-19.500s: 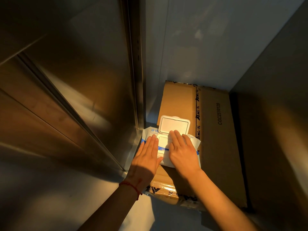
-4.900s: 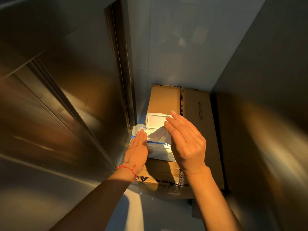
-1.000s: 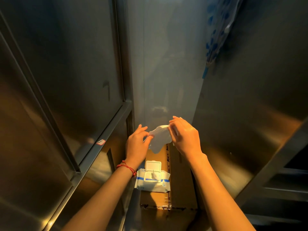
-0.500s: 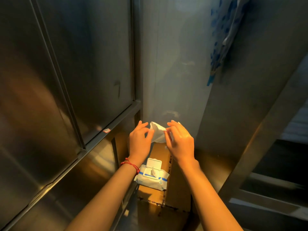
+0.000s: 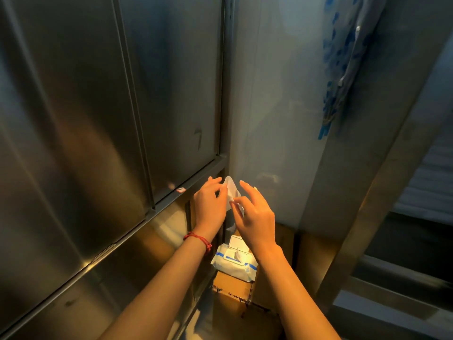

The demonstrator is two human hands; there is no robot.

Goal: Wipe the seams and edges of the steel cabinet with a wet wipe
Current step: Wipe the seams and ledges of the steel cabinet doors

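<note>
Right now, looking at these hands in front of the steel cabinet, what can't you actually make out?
Head view, the only one:
- Wet wipe: mostly hidden between the left hand and right hand.
- Wipes pack: its print is too small to read, and the right forearm covers one corner.
- Cardboard box: its lettering is dim and tiny.
- Steel cabinet: cut off by the left edge.

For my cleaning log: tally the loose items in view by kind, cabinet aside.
Wet wipe, held between the left hand and right hand: 1
Wipes pack, lid open: 1
Cardboard box under the pack: 1
Blue-patterned cloth hanging: 1
Total: 4
</note>
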